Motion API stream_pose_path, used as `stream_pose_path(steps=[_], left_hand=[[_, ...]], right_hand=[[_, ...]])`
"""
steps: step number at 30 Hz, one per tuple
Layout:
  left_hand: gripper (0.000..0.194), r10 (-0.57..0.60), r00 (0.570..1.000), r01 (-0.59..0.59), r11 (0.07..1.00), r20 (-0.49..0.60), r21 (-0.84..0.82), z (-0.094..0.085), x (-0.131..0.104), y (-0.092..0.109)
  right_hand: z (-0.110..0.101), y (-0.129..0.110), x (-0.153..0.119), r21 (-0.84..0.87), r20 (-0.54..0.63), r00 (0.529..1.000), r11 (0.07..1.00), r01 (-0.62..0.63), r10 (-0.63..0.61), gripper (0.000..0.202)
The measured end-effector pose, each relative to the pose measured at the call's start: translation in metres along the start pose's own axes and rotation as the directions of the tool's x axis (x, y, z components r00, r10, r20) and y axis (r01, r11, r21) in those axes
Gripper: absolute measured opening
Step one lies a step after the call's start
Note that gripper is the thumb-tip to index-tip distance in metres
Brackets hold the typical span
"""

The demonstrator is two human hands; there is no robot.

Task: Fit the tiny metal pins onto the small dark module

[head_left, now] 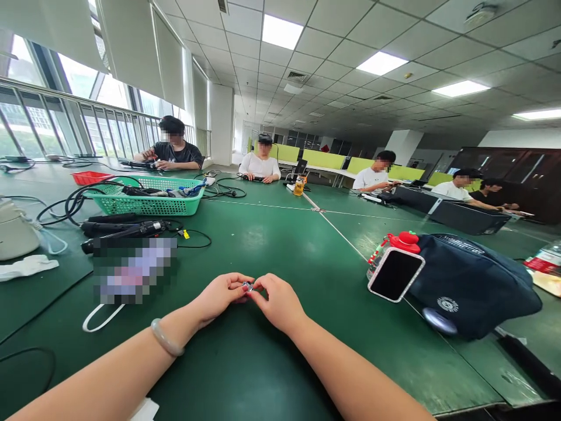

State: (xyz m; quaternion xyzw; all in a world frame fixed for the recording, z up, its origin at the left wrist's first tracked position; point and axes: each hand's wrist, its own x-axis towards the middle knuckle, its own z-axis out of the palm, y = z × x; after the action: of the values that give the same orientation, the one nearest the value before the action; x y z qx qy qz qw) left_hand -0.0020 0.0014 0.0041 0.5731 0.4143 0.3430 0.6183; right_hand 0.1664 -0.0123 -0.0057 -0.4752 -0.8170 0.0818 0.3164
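A small shiny object (pixel 248 286), too small to make out fully, is held between my two hands above the green table (pixel 263 245). My left hand (pixel 222 297), with a pale bangle (pixel 166 337) on its wrist, pinches it from the left with thumb and fingers. From the right, my right hand (pixel 277 299) has its thumb and fingertips closed on the same object. The fingertips of both hands nearly meet around it and partly cover it.
Left are a green basket (pixel 149 203) of cables, a red tray (pixel 91 178), black tools (pixel 127 231) and a blurred pouch (pixel 135 272). Right are a phone (pixel 396 275), a red-lidded bottle (pixel 405 241) and a dark blue bag (pixel 473 280). Several people sit farther back.
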Motion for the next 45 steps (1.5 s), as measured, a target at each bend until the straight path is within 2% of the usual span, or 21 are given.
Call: stream_pose_path(steps=[3, 6, 8, 10, 11, 13, 14, 15, 17, 21, 26, 32, 38, 43, 45], left_hand=[[0.030, -0.043, 0.999, 0.048, 0.985, 0.028, -0.163, 0.001, -0.001, 0.000], [0.029, -0.055, 0.998, 0.052, 0.981, -0.011, -0.188, -0.002, 0.002, -0.002], [0.028, -0.026, 0.995, 0.019, 0.998, -0.100, -0.067, -0.009, 0.005, -0.004], [0.028, 0.076, 0.973, -0.024, 0.972, -0.216, 0.234, -0.021, 0.006, -0.004], [0.028, 0.149, 0.951, -0.011, 0.894, -0.272, 0.448, -0.029, 0.006, -0.003], [0.030, 0.287, 0.889, 0.128, 0.592, -0.357, 0.796, -0.045, 0.005, 0.000], [0.034, 0.314, 0.870, 0.222, 0.441, -0.381, 0.870, -0.052, 0.004, 0.002], [0.038, 0.314, 0.864, 0.290, 0.331, -0.395, 0.898, -0.059, 0.002, 0.004], [0.040, 0.311, 0.853, 0.345, 0.267, -0.419, 0.900, -0.068, -0.001, 0.007], [0.039, 0.312, 0.831, 0.405, 0.232, -0.461, 0.885, -0.075, -0.005, 0.010], [0.033, 0.305, 0.832, 0.423, 0.193, -0.464, 0.885, -0.077, -0.005, 0.009], [0.027, 0.312, 0.824, 0.423, 0.219, -0.474, 0.879, -0.081, -0.003, 0.005], [0.026, 0.360, 0.817, 0.354, 0.303, -0.450, 0.885, -0.081, 0.002, 0.002], [0.028, 0.331, 0.816, 0.292, 0.470, -0.473, 0.833, -0.088, 0.014, -0.005], [0.028, 0.303, 0.829, 0.258, 0.540, -0.471, 0.801, -0.086, 0.018, -0.008]], right_hand=[[0.006, -0.002, 0.001, -0.052, -0.008, 0.999, 0.998, 0.032, -0.032, 0.014], [0.009, -0.003, 0.002, -0.061, -0.008, 0.999, 0.997, 0.050, -0.050, 0.015], [0.008, -0.001, 0.002, -0.051, -0.015, 0.999, 0.998, 0.040, -0.040, 0.016], [0.006, 0.003, 0.003, -0.036, -0.028, 1.000, 0.999, 0.007, -0.008, 0.018], [0.005, 0.006, 0.003, -0.024, -0.034, 0.999, 1.000, -0.013, 0.012, 0.019], [0.003, 0.012, 0.004, 0.009, -0.038, 0.998, 0.999, -0.042, 0.042, 0.019], [0.002, 0.015, 0.004, 0.027, -0.036, 0.998, 0.998, -0.054, 0.055, 0.019], [0.001, 0.018, 0.004, 0.043, -0.033, 0.997, 0.997, -0.064, 0.066, 0.018], [0.000, 0.022, 0.004, 0.066, -0.018, 0.996, 0.994, -0.085, 0.086, 0.018], [0.000, 0.027, 0.003, 0.095, 0.029, 0.993, 0.989, -0.115, 0.113, 0.020], [0.001, 0.031, 0.000, 0.134, 0.076, 0.992, 0.985, -0.113, 0.104, 0.020], [0.002, 0.036, -0.001, 0.174, 0.080, 0.990, 0.976, -0.132, 0.119, 0.021], [0.001, 0.037, -0.002, 0.218, 0.101, 0.987, 0.965, -0.146, 0.127, 0.021], [-0.002, 0.036, -0.002, 0.218, 0.132, 0.981, 0.962, -0.166, 0.140, 0.022], [-0.002, 0.035, -0.002, 0.197, 0.149, 0.980, 0.967, -0.163, 0.134, 0.022]])
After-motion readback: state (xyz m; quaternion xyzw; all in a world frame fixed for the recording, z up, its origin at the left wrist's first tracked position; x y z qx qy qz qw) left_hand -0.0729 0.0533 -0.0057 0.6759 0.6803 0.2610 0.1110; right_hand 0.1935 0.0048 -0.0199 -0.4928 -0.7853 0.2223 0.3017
